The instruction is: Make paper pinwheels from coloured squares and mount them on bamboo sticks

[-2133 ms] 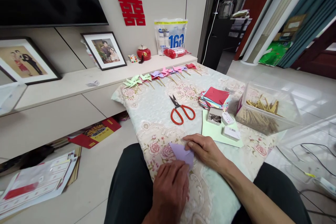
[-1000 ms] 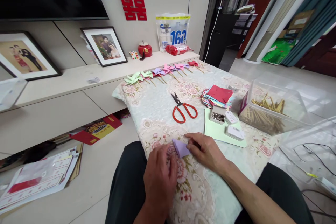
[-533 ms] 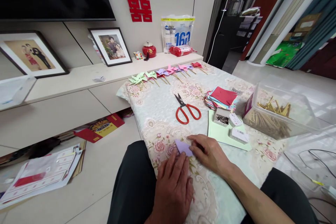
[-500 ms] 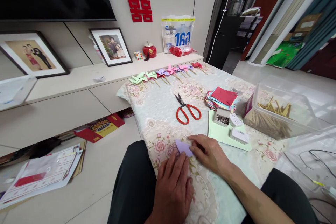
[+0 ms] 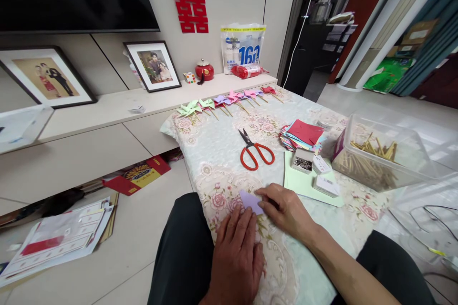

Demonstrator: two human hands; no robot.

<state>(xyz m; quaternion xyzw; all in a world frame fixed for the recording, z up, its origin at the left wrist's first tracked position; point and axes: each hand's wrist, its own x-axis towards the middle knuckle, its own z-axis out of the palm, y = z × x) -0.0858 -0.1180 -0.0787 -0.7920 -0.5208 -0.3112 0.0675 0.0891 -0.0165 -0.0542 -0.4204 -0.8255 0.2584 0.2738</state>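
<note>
A folded piece of purple paper [image 5: 250, 201] lies on the flowered tablecloth [image 5: 200, 152] close to my lap. My left hand [image 5: 238, 252] rests flat, its outstretched fingertips on the paper's lower edge. From the other side, my right hand [image 5: 282, 207] has its bent thumb and forefinger at the right edge of the paper, pinching it there. Scissors with red handles [image 5: 252, 150] lie partly spread beyond the hands. To the right, a small box of metal pins [image 5: 302, 161] and white boxes [image 5: 326, 186] sit on light green paper sheets [image 5: 296, 186].
Paper pinwheels on sticks [image 5: 222, 101] line the table's far edge. A stack of coloured paper squares [image 5: 304, 133] lies at right, beside a clear plastic bin [image 5: 386, 167] of thin sticks. Behind the table runs a cabinet [image 5: 78, 138] with framed photos [image 5: 153, 66] and a red jar [image 5: 204, 70].
Both hands stay at the purple paper with hardly any movement. Only the camera view has shifted slightly.
</note>
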